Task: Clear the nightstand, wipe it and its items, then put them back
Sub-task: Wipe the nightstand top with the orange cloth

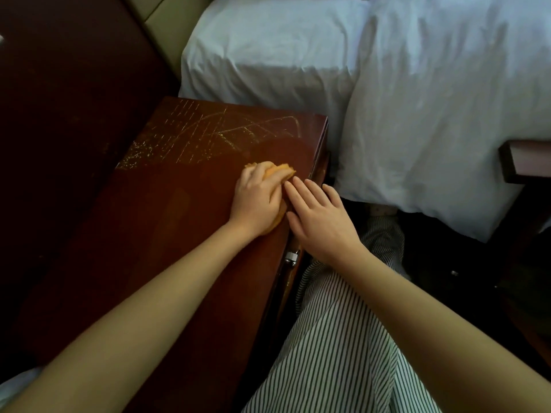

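Both forearms bare, entering from the bottom corners of the frame and converging at centre. Left hand palm down, fingers curled over an orange cloth, pressing it flat; wrist straight, forearm running diagonally from lower left. Right hand just right of it, palm down, fingers extended and slightly spread, gripping nothing, index fingertip touching the cloth's edge. Thumbs nearly meet. Right forearm comes in from lower right.
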### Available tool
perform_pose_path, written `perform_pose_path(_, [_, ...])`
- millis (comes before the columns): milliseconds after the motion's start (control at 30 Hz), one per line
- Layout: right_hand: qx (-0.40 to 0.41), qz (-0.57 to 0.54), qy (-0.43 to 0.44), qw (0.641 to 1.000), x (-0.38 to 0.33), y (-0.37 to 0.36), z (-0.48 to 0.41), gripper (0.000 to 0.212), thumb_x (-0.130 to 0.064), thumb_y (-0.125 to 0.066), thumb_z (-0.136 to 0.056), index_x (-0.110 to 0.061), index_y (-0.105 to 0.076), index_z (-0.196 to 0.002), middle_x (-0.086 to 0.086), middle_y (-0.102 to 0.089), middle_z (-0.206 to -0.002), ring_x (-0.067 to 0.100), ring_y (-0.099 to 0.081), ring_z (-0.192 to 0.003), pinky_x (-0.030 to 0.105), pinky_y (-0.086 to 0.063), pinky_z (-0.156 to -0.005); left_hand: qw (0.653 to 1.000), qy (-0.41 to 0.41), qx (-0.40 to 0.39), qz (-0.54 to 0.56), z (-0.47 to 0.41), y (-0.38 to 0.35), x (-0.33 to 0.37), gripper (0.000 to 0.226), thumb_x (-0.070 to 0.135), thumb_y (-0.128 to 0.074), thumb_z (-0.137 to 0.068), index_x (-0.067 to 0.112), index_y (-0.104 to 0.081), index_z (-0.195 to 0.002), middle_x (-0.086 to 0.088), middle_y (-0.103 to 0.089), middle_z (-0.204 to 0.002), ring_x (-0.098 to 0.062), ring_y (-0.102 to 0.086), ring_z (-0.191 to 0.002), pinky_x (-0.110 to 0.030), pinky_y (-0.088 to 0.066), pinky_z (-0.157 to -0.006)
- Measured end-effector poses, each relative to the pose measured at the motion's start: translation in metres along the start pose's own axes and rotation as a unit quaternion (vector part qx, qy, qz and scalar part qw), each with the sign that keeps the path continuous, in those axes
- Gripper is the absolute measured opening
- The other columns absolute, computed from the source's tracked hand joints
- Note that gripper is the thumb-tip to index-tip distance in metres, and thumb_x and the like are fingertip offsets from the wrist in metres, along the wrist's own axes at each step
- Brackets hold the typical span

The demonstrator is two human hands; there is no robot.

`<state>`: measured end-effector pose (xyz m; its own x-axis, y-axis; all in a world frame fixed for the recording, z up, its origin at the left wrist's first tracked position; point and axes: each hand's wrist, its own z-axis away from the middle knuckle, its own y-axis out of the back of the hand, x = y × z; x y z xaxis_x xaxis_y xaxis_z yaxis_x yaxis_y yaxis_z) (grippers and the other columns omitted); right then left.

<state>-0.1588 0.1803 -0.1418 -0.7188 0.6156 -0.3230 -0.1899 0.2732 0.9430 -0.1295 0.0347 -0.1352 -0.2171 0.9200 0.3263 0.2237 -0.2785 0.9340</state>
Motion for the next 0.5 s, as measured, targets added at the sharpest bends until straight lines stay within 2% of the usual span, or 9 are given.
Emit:
perform_pose_path(67, [-0.003, 0.009, 0.015, 1.0, -0.004, -0.002, -0.001, 0.056, -0.038, -0.029, -0.092, -0.01, -0.049, -0.136, 0.011, -0.052, -0.137, 0.029, -0.049, -0.126, 0.044, -0.034, -0.106, 1.0, -0.022, -0.019, 0.009, 0.023, 0.009, -0.013, 0.042, 0.024, -0.035, -0.091, 0.024, -0.056, -0.128, -0.008, -0.054, -0.126, -0.03, -0.044, -0.114, -0.042, -0.037, -0.097])
perform_pose_path(200, [-0.033, -0.008, 0.029, 0.999, -0.017, -0.005, -0.005, 0.061, -0.042, -0.021, -0.093, -0.013, -0.038, -0.143, 0.008, -0.04, -0.147, 0.026, -0.035, -0.137, 0.036, -0.011, -0.112, 0.999, -0.005, -0.036, 0.003, 0.061, 0.03, -0.054, 0.043, 0.031, -0.031, -0.091, 0.03, -0.057, -0.126, -0.003, -0.054, -0.125, -0.026, -0.044, -0.113, -0.041, -0.036, -0.098])
perform_pose_path(267, [-0.03, -0.014, 0.043, 0.999, -0.028, -0.008, -0.007, 0.061, -0.042, -0.019, -0.093, -0.014, -0.034, -0.146, 0.006, -0.035, -0.15, 0.025, -0.031, -0.139, 0.036, -0.01, -0.113, 0.999, 0.035, -0.022, 0.002, 0.075, 0.043, -0.078, 0.041, 0.029, -0.033, -0.091, 0.03, -0.057, -0.125, -0.003, -0.053, -0.126, -0.025, -0.043, -0.113, -0.038, -0.034, -0.097])
perform_pose_path(400, [0.006, -0.016, 0.092, 0.996, -0.062, -0.014, -0.011, 0.053, -0.033, -0.031, -0.094, -0.01, -0.043, -0.14, 0.009, -0.045, -0.143, 0.028, -0.041, -0.133, 0.038, -0.012, -0.109, 0.992, 0.126, 0.011, -0.006, 0.098, 0.064, -0.129, 0.04, 0.025, -0.037, -0.091, 0.028, -0.057, -0.126, -0.005, -0.051, -0.129, -0.027, -0.04, -0.118, -0.038, -0.031, -0.098])
perform_pose_path(500, [0.005, -0.015, 0.116, 0.993, -0.082, -0.022, -0.019, 0.052, -0.031, -0.031, -0.093, -0.011, -0.043, -0.14, 0.009, -0.046, -0.143, 0.028, -0.043, -0.132, 0.038, -0.012, -0.109, 0.985, 0.171, 0.032, -0.017, 0.105, 0.078, -0.164, 0.036, 0.018, -0.042, -0.095, 0.025, -0.056, -0.128, -0.006, -0.049, -0.132, -0.028, -0.038, -0.12, -0.038, -0.032, -0.099])
